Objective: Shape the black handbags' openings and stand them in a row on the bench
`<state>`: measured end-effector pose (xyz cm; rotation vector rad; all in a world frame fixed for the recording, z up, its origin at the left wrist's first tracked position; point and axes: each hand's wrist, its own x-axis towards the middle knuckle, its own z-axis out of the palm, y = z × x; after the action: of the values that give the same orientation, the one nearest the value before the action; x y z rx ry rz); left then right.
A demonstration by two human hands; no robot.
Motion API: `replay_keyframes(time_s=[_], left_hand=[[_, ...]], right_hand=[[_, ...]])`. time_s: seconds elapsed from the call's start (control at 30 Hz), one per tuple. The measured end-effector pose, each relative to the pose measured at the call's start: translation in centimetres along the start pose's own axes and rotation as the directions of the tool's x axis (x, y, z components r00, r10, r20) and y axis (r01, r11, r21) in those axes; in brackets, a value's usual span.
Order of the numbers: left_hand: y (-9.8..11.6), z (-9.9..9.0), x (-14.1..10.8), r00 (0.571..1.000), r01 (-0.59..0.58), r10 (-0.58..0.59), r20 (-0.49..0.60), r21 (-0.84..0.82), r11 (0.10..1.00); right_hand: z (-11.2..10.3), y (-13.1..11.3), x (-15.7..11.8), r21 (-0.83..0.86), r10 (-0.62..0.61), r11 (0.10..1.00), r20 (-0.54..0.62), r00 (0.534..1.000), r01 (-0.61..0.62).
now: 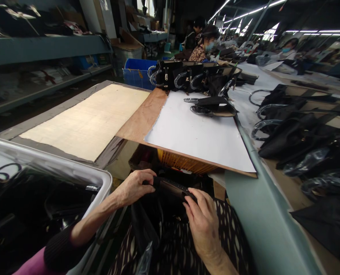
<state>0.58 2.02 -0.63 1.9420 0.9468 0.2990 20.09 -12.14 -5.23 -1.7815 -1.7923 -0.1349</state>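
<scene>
A black bag rests on my lap, over a dark patterned cloth, with its opening facing up. My left hand pinches the left end of its top edge between thumb and fingers. At the right end of the same edge, my right hand grips the rim, fingertips curled over it. A brownish lining shows along the opening between both hands. Clear plastic wrap hangs at the bag's lower left.
A white bin of black bags stands at left. Ahead, a table holds a white sheet with one black bag on it. More bags line the back and right. Masked people sit beyond, near a blue bin.
</scene>
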Motion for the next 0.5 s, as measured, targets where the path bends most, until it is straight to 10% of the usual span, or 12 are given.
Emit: replay_keyframes(time_s=[0.5], left_hand=[[-0.4, 0.0, 0.2, 1.000, 0.013, -0.013, -0.010, -0.014, 1.000]], right_hand=[[-0.1, 1.3, -0.1, 0.095, -0.075, 0.992, -0.079, 0.994, 0.082]])
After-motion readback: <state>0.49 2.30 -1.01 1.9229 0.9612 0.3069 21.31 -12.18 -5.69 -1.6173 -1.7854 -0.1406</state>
